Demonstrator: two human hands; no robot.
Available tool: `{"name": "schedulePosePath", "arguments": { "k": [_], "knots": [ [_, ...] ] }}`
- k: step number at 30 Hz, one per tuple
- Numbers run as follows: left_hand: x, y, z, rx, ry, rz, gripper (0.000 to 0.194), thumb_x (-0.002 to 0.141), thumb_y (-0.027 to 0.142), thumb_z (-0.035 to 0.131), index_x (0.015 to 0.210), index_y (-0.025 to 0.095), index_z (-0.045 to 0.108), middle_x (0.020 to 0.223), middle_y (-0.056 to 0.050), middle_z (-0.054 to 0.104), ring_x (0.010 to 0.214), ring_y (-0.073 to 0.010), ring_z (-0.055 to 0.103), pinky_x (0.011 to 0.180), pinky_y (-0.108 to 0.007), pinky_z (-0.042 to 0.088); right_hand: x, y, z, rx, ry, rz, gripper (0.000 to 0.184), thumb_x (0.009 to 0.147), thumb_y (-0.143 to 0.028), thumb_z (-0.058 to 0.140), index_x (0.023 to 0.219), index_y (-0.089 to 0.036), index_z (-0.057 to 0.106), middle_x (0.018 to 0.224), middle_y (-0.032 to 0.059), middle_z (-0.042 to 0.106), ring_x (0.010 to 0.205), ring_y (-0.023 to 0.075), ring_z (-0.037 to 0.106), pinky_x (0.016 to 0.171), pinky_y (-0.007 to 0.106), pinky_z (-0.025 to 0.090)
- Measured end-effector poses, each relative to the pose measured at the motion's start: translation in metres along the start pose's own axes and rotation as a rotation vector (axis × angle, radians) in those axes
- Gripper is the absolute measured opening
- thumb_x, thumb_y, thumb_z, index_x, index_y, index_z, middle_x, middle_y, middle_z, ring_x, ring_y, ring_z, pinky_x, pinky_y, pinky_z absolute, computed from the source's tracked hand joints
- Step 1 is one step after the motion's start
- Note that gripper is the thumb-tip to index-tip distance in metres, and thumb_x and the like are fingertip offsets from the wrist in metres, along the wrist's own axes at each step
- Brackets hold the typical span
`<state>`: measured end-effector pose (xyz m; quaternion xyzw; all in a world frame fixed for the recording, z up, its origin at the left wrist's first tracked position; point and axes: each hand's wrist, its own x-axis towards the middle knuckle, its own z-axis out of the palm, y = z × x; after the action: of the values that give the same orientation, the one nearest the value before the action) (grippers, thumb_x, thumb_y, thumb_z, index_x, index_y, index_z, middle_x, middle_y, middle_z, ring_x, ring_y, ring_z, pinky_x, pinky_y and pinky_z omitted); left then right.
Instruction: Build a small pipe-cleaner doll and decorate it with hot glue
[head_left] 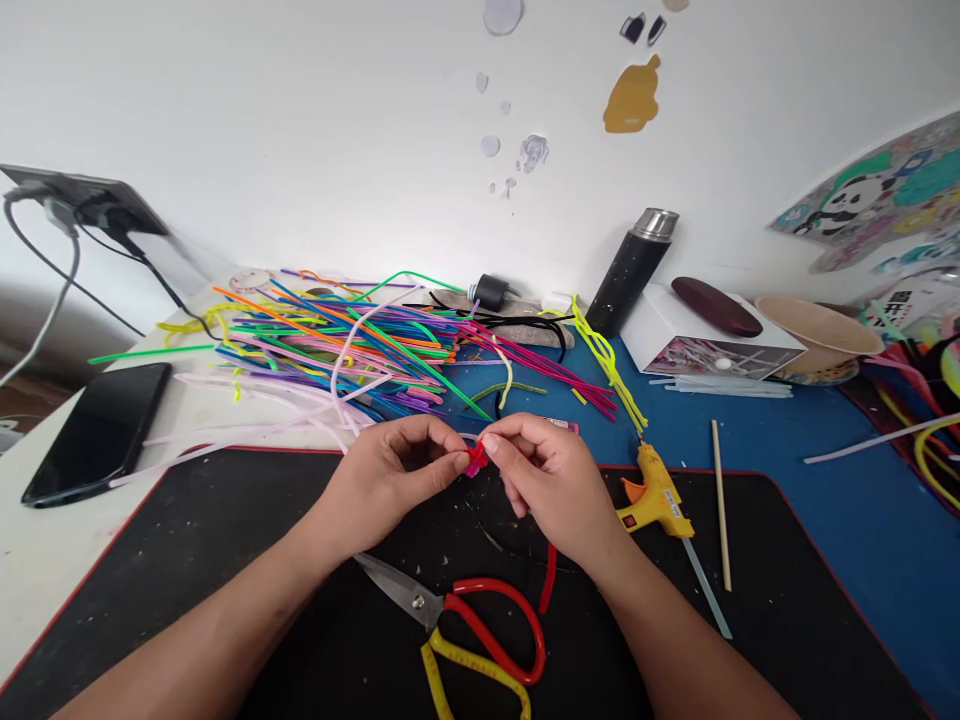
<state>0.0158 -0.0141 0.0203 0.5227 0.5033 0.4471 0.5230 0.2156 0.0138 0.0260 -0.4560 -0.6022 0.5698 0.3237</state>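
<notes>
Between my two hands is a small red and pink twisted piece (pixel 475 460) that looks like bent pipe cleaner. My left hand (pixel 397 475) pinches its left side with thumb and forefinger. On the other side my right hand (pixel 544 475) grips it the same way, the other fingers curled. Scissors (pixel 429 605) with one red and one yellow handle lie on the black mat below the hands. A short red pipe cleaner (pixel 549 580) rests by my right wrist. Just right of that wrist is a yellow glue gun (pixel 656 495) with a glue stick in its back.
A heap of coloured pipe cleaners (pixel 360 345) lies behind the black mat (pixel 300 620). At left is a black phone (pixel 101 430). A wooden stick (pixel 721 505), a black thermos (pixel 634 270), a white box (pixel 660 330) and a bowl (pixel 817 325) stand or lie to the right.
</notes>
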Motion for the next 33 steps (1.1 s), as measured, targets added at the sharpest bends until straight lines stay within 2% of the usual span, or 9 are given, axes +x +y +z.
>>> {"name": "schedulePosePath", "arguments": {
  "k": [5,8,12,17,23,28,33],
  "knots": [
    [0.001,-0.006,0.002,-0.177,0.035,-0.041,0.028,0.08,0.043,0.089,0.081,0.018,0.075,0.074,-0.001,0.07,0.058,-0.0107,0.053,0.055,-0.022,0.046,0.0,0.0,0.005,0.128,-0.098,0.06,0.035,0.099,-0.052,0.063,0.1,-0.019,0.073,0.05,-0.0085,0.051,0.039,0.0095,0.044,0.042,0.023,0.032],
    [0.0,-0.007,0.004,-0.185,0.077,-0.006,0.027,0.081,0.042,0.088,0.08,0.018,0.075,0.074,-0.002,0.071,0.061,-0.0119,0.056,0.058,-0.023,0.049,0.0,0.002,0.008,0.155,-0.129,0.081,0.04,0.099,-0.056,0.063,0.102,-0.018,0.073,0.051,-0.008,0.053,0.039,0.0092,0.046,0.041,0.022,0.032],
    [-0.002,-0.005,0.007,-0.079,0.135,0.072,0.021,0.084,0.036,0.084,0.08,0.019,0.073,0.078,-0.003,0.074,0.073,-0.0162,0.066,0.07,-0.026,0.055,-0.001,0.005,0.01,0.135,-0.135,0.09,0.04,0.101,-0.056,0.062,0.104,-0.018,0.073,0.056,-0.0067,0.056,0.041,0.0088,0.049,0.041,0.021,0.032],
    [-0.004,-0.007,0.009,0.12,0.23,0.132,0.017,0.089,0.035,0.077,0.082,0.02,0.072,0.077,-0.001,0.073,0.07,-0.0165,0.066,0.066,-0.027,0.053,-0.001,0.006,0.013,0.099,-0.166,0.087,0.036,0.101,-0.053,0.062,0.095,-0.019,0.071,0.061,-0.0052,0.059,0.043,0.0088,0.053,0.043,0.021,0.035],
    [-0.004,-0.009,0.008,0.171,0.268,0.136,0.021,0.09,0.04,0.076,0.082,0.021,0.072,0.076,-0.002,0.074,0.068,-0.017,0.066,0.065,-0.027,0.053,-0.001,0.004,0.014,0.122,-0.143,0.077,0.036,0.1,-0.055,0.062,0.093,-0.02,0.067,0.063,-0.0051,0.06,0.043,0.0091,0.053,0.042,0.021,0.034],
    [-0.004,-0.009,0.011,0.062,0.221,0.093,0.022,0.088,0.04,0.08,0.082,0.021,0.073,0.078,-0.002,0.075,0.071,-0.0175,0.067,0.067,-0.027,0.053,-0.001,0.006,0.013,0.148,-0.123,0.062,0.042,0.101,-0.059,0.061,0.082,-0.021,0.062,0.06,-0.0051,0.059,0.043,0.009,0.053,0.043,0.022,0.035],
    [0.002,-0.01,0.006,-0.19,0.033,-0.029,0.026,0.089,0.044,0.083,0.084,0.019,0.076,0.076,-0.001,0.074,0.064,-0.0123,0.059,0.059,-0.023,0.047,-0.001,0.004,0.01,0.171,-0.118,0.049,0.041,0.1,-0.056,0.062,0.085,-0.019,0.068,0.052,-0.0067,0.054,0.041,0.0092,0.05,0.044,0.022,0.035]
  ]
}}
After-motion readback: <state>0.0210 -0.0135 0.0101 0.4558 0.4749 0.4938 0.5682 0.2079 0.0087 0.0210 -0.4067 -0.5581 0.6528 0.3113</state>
